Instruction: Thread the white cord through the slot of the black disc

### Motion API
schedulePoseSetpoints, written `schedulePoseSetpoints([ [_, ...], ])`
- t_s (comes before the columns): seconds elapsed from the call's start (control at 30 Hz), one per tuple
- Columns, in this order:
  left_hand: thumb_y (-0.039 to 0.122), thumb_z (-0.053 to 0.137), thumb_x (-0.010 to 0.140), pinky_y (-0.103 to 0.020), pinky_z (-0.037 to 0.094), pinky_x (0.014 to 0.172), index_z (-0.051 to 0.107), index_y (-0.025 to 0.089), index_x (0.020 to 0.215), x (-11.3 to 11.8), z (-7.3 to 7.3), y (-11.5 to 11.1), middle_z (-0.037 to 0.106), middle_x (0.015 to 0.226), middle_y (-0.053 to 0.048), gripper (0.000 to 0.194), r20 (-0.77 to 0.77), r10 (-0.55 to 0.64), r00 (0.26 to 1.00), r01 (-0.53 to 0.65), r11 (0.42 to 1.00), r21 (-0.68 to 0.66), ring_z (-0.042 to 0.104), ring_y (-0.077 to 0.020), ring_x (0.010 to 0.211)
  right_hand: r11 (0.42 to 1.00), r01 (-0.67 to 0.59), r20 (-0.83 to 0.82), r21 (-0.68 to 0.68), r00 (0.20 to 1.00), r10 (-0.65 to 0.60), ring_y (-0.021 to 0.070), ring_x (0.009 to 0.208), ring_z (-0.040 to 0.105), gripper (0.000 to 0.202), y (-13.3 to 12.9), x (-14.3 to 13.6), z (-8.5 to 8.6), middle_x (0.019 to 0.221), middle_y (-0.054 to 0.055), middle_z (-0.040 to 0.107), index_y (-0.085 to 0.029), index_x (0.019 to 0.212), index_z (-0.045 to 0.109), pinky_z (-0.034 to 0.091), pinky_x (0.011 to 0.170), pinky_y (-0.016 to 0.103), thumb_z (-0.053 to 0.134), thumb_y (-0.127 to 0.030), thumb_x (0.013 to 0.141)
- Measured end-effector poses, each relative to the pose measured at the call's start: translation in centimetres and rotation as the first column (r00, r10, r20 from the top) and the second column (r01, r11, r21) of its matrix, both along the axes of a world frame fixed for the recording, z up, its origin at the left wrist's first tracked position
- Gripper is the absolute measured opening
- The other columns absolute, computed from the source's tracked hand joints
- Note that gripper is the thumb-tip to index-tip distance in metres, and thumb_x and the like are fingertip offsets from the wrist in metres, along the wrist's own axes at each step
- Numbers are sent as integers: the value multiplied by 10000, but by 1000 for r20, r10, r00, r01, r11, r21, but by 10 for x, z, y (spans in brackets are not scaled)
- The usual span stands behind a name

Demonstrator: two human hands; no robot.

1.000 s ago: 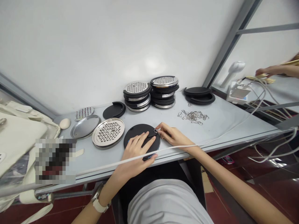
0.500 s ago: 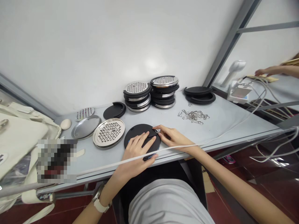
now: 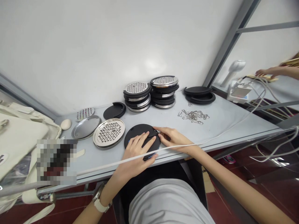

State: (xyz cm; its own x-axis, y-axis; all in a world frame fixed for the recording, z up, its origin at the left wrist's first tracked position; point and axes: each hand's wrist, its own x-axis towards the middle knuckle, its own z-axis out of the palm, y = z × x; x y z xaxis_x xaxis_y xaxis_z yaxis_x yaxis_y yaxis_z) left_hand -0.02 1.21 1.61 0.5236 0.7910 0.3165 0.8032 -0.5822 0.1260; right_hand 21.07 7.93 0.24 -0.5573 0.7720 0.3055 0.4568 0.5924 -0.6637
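Observation:
A round black holder lies on the table close to its front edge. Across it my left hand rests with fingers spread flat, the thumb near its front rim. At the holder's right edge, my right hand pinches a small metal wire clip between thumb and fingers. Part of the clip is hidden by the fingertips. Left of my hands is a round metal grater plate with cut holes. A pile of similar metal clips lies behind my right hand.
Two stacks of black holders with grater discs stand at the back. Black holders sit at right; plain metal plates at left. A white cable crosses in front of my hands. Another person's hand shows far right.
The fingers of my right hand have shifted slightly on the clip at the holder's edge. My left hand stays in place on the holder.

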Motion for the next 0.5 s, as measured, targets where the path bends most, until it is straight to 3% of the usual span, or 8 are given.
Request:
schedulePoseSetpoints([
  [0.17,375,550,900,-444,322,1035,407,240,1393,-1,-1,0,368,1455,-98,530,-8,-6,1000,6,1000,-3,357,-275,1301,999,4,-18,-52,1000,-5,134,673,605,419,0,-1,1,904,80,688,-138,1293,523,500,672,263,467,-277,902],
  [0.27,375,556,898,-435,320,1038,408,241,1391,-1,-2,0,367,1456,-90,532,-10,0,1000,0,1000,-2,357,-269,1301,998,-3,-41,-69,999,0,115,617,565,373,0,-1,1,781,36,654,-140,1244,534,470,624,233,466,-275,904],
  [0.5,362,569,889,-446,334,1030,411,252,1389,0,-2,0,379,1449,-92,535,11,-3,1000,3,1000,8,377,-281,1289,999,14,-53,-47,998,-17,116,653,572,254,3,0,0,821,36,653,-162,1106,566,458,638,225,487,-280,896],
])
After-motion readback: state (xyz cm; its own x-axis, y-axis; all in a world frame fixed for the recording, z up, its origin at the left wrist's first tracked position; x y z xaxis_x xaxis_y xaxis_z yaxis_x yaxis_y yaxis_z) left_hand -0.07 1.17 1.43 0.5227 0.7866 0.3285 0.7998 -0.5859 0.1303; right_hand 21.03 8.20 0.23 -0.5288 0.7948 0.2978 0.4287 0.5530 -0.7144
